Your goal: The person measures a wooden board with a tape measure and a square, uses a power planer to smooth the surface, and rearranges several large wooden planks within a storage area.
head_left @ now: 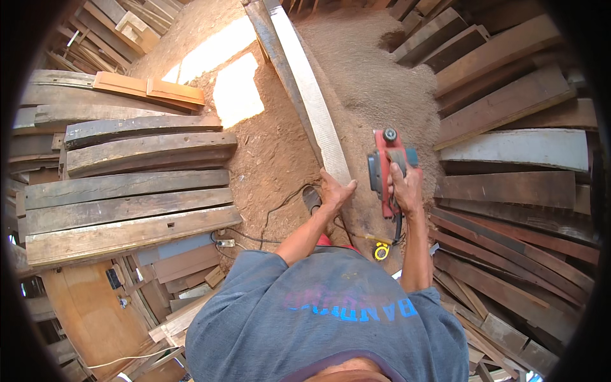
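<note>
A long pale plank (310, 95) with a freshly planed-looking face runs away from me, next to a darker, weathered board (280, 60). My left hand (335, 191) is closed round its near end, thumb on one side and fingers on the other. To the right of that end, my right hand (405, 186) grips the handle of a red and black electric planer (384, 156). The planer is held apart from the plank, and its dark cord (398, 228) hangs from the rear. A yellow tape measure (381, 251) lies near my body, below the planer.
Stacked old boards (146, 153) fill the left side, and more timber (509, 114) leans along the right. Shavings cover the floor (363, 70). A black cable (273, 210) loops across it from a white socket block (225, 243). My shoe (311, 198) stands beside the plank.
</note>
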The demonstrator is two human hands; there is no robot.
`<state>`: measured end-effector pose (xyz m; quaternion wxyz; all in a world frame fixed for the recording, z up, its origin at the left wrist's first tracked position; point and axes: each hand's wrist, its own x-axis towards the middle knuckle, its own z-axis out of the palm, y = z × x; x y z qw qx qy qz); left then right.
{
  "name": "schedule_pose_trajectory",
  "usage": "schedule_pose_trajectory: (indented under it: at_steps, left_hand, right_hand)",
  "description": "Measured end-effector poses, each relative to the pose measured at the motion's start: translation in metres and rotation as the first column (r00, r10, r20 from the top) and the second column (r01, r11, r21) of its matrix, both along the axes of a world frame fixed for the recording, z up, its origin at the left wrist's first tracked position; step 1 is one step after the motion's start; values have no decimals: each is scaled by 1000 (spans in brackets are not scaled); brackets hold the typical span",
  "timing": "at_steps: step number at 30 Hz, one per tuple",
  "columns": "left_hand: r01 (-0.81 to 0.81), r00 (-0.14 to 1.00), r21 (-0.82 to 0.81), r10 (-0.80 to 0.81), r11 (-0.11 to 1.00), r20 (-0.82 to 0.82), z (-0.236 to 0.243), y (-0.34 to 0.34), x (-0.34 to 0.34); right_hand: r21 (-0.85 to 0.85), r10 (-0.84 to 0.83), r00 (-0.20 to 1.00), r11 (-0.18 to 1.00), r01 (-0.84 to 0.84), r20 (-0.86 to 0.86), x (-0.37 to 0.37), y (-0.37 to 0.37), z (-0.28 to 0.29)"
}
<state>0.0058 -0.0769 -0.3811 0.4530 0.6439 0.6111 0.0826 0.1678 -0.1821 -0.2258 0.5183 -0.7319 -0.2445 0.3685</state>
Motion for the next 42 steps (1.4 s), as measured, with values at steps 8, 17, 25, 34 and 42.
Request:
schedule_pose_trajectory:
  at_steps: [8,17,25,34,42]
  left_hand:
    - [63,776,-195,75,979,626,-43,36,-91]
    - [269,289,-441,365,856,885,221,40,-107]
    - [468,-157,-234,341,852,927,321,97,-80]
    - [489,-256,-138,293,861,921,382,119,-54]
    - [616,-352,-19,297,788,888,368,130,-48]
  right_hand:
    - [-100,54,998,993,-58,-45,-26,-55,-57]
    - [-37,102,987,994,-107,-123,-63,-47,-114]
    - [-90,93,986,990,-106,-137,-56,-40,-100]
    - [-33,-64,967,998,58,-246,-69,-23,-116]
    - [-80,-64,935,996,39,-349,-71,-32,-145]
